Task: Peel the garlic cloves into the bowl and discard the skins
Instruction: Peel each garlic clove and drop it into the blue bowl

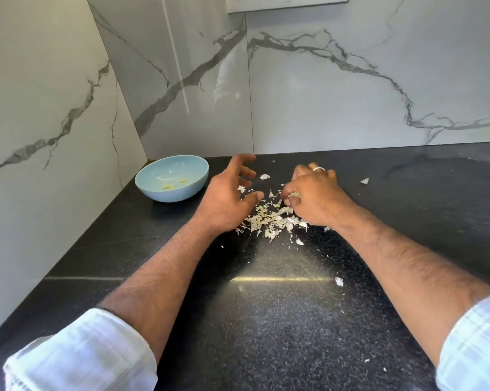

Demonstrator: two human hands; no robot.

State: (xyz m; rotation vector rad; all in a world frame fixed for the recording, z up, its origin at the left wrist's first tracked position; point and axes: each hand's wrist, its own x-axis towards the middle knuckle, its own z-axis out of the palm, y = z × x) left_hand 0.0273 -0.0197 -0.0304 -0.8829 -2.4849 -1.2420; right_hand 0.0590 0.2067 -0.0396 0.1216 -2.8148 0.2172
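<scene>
On the black counter [294, 320], the right hand [317, 198] pinches a garlic piece [294, 195] above the skins [269, 218] to collect waste, left hand [226, 198] relaxed, bowl [153, 190] at ten o'clock receiving peeled cloves [169, 186].

Rolled-up white sleeves [80, 351] on both hairy forearms, silver ring [319, 169] on the right hand [315, 197]

Single head-worn view, forward and down, close over the black countertop [280, 320] toward the marble wall corner [142, 108].

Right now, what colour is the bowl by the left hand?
Light blue bowl, seen in the head view.
</scene>
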